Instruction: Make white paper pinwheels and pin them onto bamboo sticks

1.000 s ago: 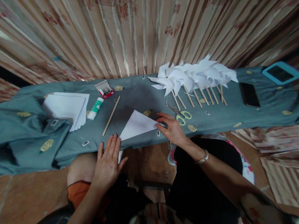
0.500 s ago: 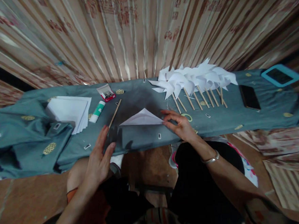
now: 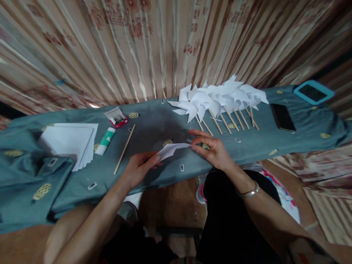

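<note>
At the far left we see the grey-green cloth with yellow pineapple prints [image 3: 18,171] bunched into folds on the table, and just beside the folds a stack of flat white paper sheets [image 3: 69,141], its edges slightly fanned. Next we come to a white-and-green cylindrical glue stick [image 3: 105,141] lying aslant, and near its upper end a small open red-and-white cardboard box [image 3: 116,118] with small shiny pieces inside. Right of these, a thin, pale wooden stick [image 3: 124,149] lies diagonally on the cloth

Our left hand [image 3: 140,166] has its thumb and fingers closed on the left end of a folded sheet of white paper [image 3: 171,150]. The paper spans the middle, between our two hands, over the near part of the cloth; we cannot tell whether its lower edge touches the cloth. Our right hand [image 3: 211,149] pinches the right end between thumb and forefinger, the other fingers held apart, and a silver metal bracelet [image 3: 249,190] circles that wrist

Beyond the right hand, white paper pinwheels on wooden sticks [image 3: 221,96] lie overlapping in a row. Further right we find a black rectangular phone [image 3: 282,117] and, at the far end, a light-blue-framed tablet with a dark screen [image 3: 314,92]
</note>
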The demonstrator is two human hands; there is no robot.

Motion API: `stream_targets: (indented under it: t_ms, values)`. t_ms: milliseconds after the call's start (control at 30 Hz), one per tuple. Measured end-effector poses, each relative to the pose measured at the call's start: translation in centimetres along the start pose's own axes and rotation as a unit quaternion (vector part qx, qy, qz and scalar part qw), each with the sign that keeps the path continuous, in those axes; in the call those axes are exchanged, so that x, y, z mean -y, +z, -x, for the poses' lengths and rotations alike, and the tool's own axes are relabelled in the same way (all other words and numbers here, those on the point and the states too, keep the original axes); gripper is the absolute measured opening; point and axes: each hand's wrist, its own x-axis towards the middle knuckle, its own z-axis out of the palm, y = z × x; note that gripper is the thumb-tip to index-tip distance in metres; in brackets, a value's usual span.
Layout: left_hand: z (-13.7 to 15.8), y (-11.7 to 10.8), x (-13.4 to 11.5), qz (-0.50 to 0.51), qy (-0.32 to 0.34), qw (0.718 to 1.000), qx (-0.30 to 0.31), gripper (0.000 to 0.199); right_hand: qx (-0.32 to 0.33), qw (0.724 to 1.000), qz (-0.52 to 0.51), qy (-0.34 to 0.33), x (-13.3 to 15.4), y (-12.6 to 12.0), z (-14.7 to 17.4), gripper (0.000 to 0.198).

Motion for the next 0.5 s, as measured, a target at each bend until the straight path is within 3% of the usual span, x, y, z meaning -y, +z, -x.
stream_targets:
  t_ms: [100, 133, 267, 333, 500]
  values:
    - [-0.7, 0.4, 0.1, -0.028, -0.038, 0.997, 0.068, 0.046, -0.010, 1.000, 0.003, 0.000, -0.3, -0.4, -0.3, 0.010]
    - [-0.8, 0.5, 0.2, -0.032, -0.040, 0.997, 0.060, 0.044, -0.014, 1.000, 0.008, 0.002, -0.4, -0.6, -0.4, 0.011]
    - [-1.1, 1.1, 0.9, 0.027, -0.071, 0.997, -0.006, 0.038, -0.055, 0.995, 0.076, 0.036, -1.5, -2.7, -0.7, 0.027]
    - [-1.1, 1.4, 1.1, 0.061, -0.065, 0.994, -0.060, 0.036, -0.069, 0.984, 0.150, 0.064, -2.1, -4.0, -0.6, 0.024]
    - [-1.9, 1.5, 0.4, 0.130, 0.018, 0.978, -0.165, 0.035, 0.024, 0.936, 0.339, 0.092, -2.8, -5.2, 0.6, 0.017]
